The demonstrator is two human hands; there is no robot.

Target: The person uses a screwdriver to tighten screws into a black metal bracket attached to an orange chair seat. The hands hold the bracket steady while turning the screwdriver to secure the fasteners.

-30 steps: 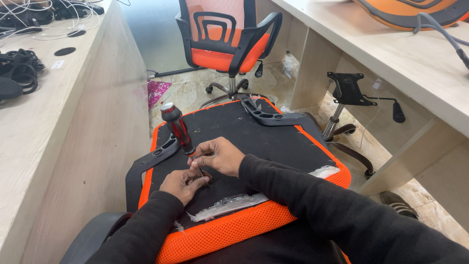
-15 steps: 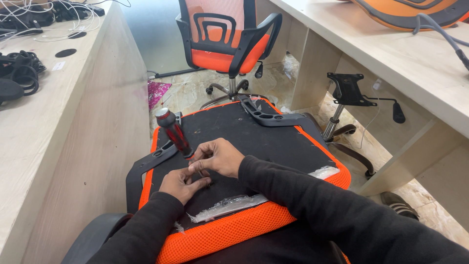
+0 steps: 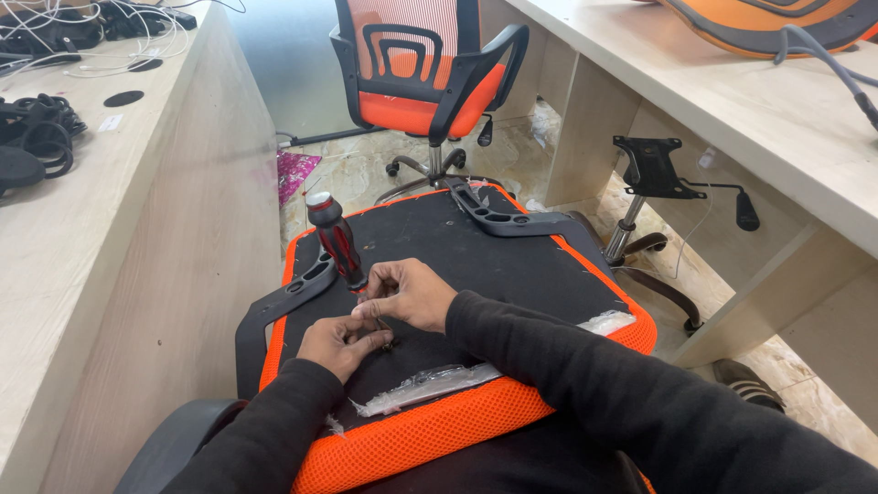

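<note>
Head view looks down on an upturned chair seat (image 3: 512, 265), black underneath with an orange mesh edge, lying across the person's lap. Both hands meet near its left side. Right hand (image 3: 407, 295) has its fingers curled, grip pinched at the lower end of a screwdriver (image 3: 337, 240) with a red-and-black handle, which stands tilted with its tip down on the black underside. Left hand (image 3: 338, 343) sits just below, fingertips pinched on something tiny and dark right beside the tip; what it is, too small to tell. Both sleeves are black.

A black armrest bracket (image 3: 283, 306) lies along the seat's left edge, just beside the screwdriver, and a second black bracket (image 3: 498, 215) sits at the far edge. A strip of clear plastic wrap (image 3: 430, 384) lies along the near edge, touching the orange mesh.

Beyond, an orange and black office chair (image 3: 421, 82) stands upright on the floor. A chair base with a black plate (image 3: 654, 169) stands to the right, under the light wooden bench (image 3: 732, 101). Black cables (image 3: 37, 137) rest on the left bench.
</note>
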